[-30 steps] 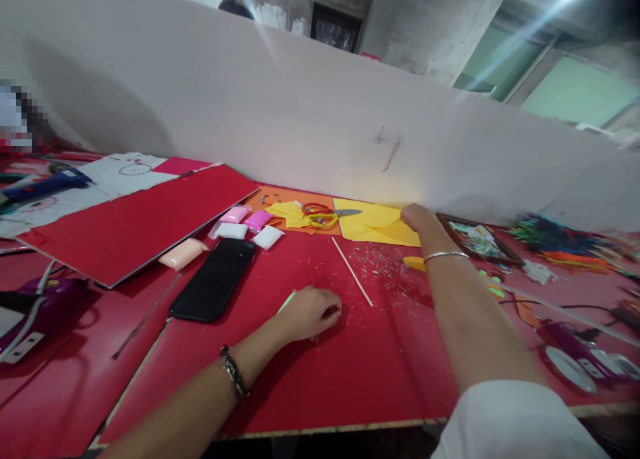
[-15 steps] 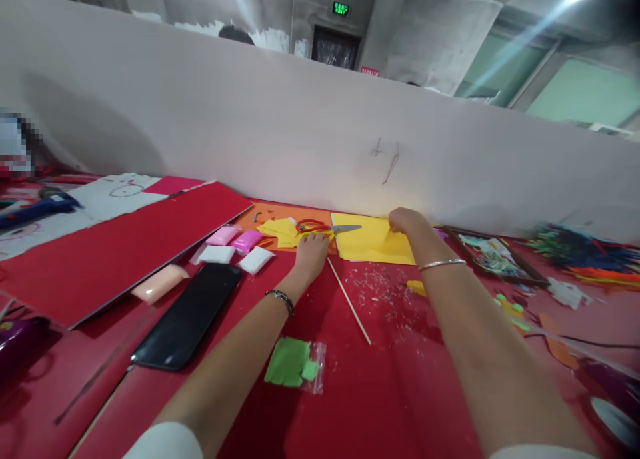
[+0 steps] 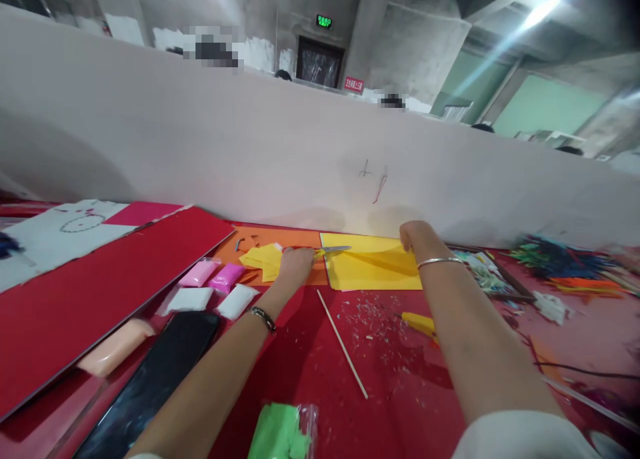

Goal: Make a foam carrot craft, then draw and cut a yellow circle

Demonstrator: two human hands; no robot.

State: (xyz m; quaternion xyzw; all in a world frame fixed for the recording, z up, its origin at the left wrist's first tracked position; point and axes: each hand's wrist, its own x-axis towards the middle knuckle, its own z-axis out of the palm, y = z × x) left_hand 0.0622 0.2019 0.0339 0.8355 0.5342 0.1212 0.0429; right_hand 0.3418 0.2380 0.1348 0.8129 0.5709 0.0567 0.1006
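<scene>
My right hand (image 3: pixel 417 238) is closed on the far right part of a yellow sheet (image 3: pixel 373 276), whose upper layer bows up off the one beneath. My left hand (image 3: pixel 297 264) has its fingers bent over the handles of a pair of scissors (image 3: pixel 336 248). The blades point right onto the sheet's left side, and the hand hides most of the handles. Yellow cut pieces (image 3: pixel 263 259) lie just left of that hand, on an orange sheet (image 3: pixel 300 238). A thin wooden stick (image 3: pixel 343 344) lies between my forearms, beside small scraps.
Left are a red board (image 3: pixel 115 279), packets of pink clay (image 3: pixel 200 272) and white clay (image 3: pixel 189 300), and a black phone (image 3: pixel 160 372). A green clay bag (image 3: pixel 280 432) is in front. A yellow cutter (image 3: pixel 419 324) and a tray (image 3: pixel 515 287) are right. A white partition (image 3: pixel 250 146) stands behind.
The view has tilted up and shifted. My left hand has moved farther over the scissors' handles. The yellow sheet's upper layer now bows up more at my right hand.
</scene>
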